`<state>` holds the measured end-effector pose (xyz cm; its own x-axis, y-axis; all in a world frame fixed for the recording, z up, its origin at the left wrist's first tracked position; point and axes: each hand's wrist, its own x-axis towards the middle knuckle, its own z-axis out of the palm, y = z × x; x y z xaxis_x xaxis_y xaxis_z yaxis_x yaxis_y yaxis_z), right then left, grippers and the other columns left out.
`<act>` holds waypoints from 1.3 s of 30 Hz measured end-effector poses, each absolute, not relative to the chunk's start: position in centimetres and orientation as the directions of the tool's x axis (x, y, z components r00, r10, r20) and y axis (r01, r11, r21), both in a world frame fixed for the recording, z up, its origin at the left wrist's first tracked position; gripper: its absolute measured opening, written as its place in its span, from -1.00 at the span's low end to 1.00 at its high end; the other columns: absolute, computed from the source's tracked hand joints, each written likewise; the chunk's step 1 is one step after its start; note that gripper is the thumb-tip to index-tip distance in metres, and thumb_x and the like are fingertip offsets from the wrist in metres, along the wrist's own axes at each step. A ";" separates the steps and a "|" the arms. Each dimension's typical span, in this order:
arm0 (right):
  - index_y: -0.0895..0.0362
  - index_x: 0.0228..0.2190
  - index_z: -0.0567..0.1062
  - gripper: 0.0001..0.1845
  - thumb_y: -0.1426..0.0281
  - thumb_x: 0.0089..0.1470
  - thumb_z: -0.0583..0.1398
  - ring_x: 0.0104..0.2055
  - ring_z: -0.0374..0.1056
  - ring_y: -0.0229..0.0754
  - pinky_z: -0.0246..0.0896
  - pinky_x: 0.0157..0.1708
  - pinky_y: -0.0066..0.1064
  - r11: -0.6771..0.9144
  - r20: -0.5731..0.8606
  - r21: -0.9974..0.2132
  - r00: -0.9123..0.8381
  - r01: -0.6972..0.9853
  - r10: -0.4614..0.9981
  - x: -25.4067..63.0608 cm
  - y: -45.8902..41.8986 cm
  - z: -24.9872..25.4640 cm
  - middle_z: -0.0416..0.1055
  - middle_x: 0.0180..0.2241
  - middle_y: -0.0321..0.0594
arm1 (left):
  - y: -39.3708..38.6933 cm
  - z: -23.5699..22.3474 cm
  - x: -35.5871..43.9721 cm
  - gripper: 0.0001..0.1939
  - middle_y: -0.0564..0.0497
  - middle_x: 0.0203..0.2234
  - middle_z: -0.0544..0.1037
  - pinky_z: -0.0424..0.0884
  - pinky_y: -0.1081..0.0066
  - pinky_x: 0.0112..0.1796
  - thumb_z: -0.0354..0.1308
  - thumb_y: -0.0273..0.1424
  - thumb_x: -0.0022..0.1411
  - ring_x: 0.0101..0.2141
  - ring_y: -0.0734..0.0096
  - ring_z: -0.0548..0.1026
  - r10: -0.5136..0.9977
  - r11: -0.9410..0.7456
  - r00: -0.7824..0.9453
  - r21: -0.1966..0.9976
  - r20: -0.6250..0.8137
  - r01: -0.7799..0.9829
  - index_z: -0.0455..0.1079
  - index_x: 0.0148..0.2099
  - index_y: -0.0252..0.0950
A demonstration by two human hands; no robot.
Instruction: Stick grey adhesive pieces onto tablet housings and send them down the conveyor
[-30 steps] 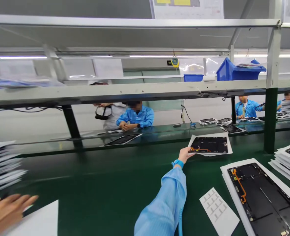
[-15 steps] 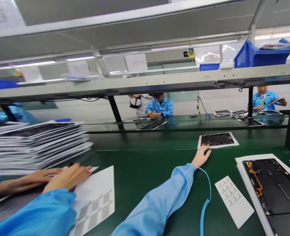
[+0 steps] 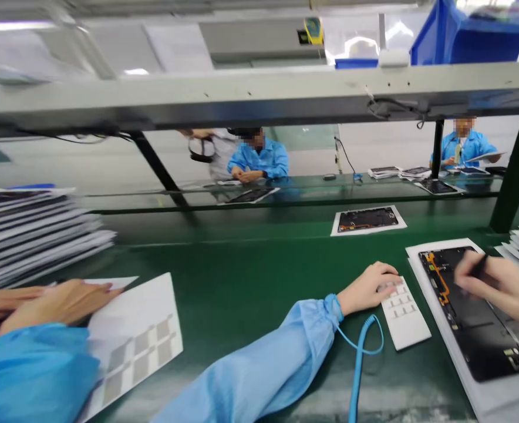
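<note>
My left hand (image 3: 369, 288), in a light blue sleeve, has its fingers curled over the upper end of a white sticker sheet (image 3: 407, 326) with rows of small grey L-shaped pieces. At the right edge my right hand (image 3: 504, 288), blurred, is closed on a slim dark tool (image 3: 479, 265); its exact kind is unclear. This hand hovers over or rests on a black tablet housing (image 3: 466, 335) with an orange flex cable, which lies on white sheets. A coiled blue cord (image 3: 359, 364) runs from my left cuff.
A co-worker's hands (image 3: 61, 299) work at the left beside a white sheet with grey patches (image 3: 145, 346). Stacked housings (image 3: 30, 235) rise behind them. Another housing (image 3: 367, 220) lies farther back. A shelf beam (image 3: 259, 88) crosses above; a dark post (image 3: 512, 170) stands right.
My left hand has moved from the far housing back to the sticker sheet, which has turned slightly. My right hand has come into view with the dark tool. The view has tilted down.
</note>
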<state>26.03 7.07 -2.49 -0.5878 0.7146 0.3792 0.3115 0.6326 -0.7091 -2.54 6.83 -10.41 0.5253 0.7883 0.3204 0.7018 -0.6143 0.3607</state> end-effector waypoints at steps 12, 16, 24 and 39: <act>0.11 -0.48 0.28 -0.50 -0.08 -0.05 0.21 -0.48 0.48 -0.14 0.38 -0.50 -0.39 0.312 0.084 -0.938 -0.775 0.151 0.627 17.5 10.7 -6.4 0.40 -0.53 -0.29 | 4.9 -9.6 -1.8 -0.67 -0.16 0.02 0.41 0.26 0.16 0.08 -0.12 -0.43 0.35 0.05 0.17 0.31 0.774 -0.633 0.535 0.374 0.339 0.678 0.36 0.07 -0.31; 0.10 -0.51 0.26 -0.70 0.18 0.05 0.19 -0.57 0.45 -0.16 0.27 -0.59 -0.46 0.348 0.101 -0.916 -0.725 0.199 0.681 18.1 10.1 -7.3 0.36 -0.61 -0.33 | 3.6 -9.5 -1.2 -0.53 -0.21 0.17 0.28 0.16 0.10 0.17 0.06 -0.30 0.29 0.18 0.05 0.19 0.783 -0.621 0.565 0.350 0.259 0.701 0.23 0.20 -0.33; 0.10 -0.53 0.24 -0.86 0.43 0.04 0.09 -0.59 0.44 -0.19 0.20 -0.65 -0.53 0.411 0.129 -0.870 -0.679 0.272 0.723 17.5 9.7 -7.4 0.32 -0.64 -0.35 | 3.0 -8.9 0.0 -0.38 -0.32 0.24 0.15 0.01 -0.08 0.22 0.14 -0.40 0.14 0.25 -0.10 0.08 0.833 -0.542 0.548 0.304 0.072 0.783 0.16 0.24 -0.45; 0.08 -0.57 0.20 -0.81 0.55 -0.01 0.07 -0.60 0.40 -0.18 0.18 -0.63 -0.51 0.515 0.174 -0.777 -0.663 0.362 0.729 17.3 9.6 -7.1 0.29 -0.66 -0.34 | 2.8 -8.7 1.2 -0.31 -0.34 0.28 0.05 -0.02 -0.12 0.21 0.03 -0.11 0.32 0.28 -0.11 -0.03 0.871 -0.479 0.491 0.204 -0.008 0.853 0.05 0.30 -0.50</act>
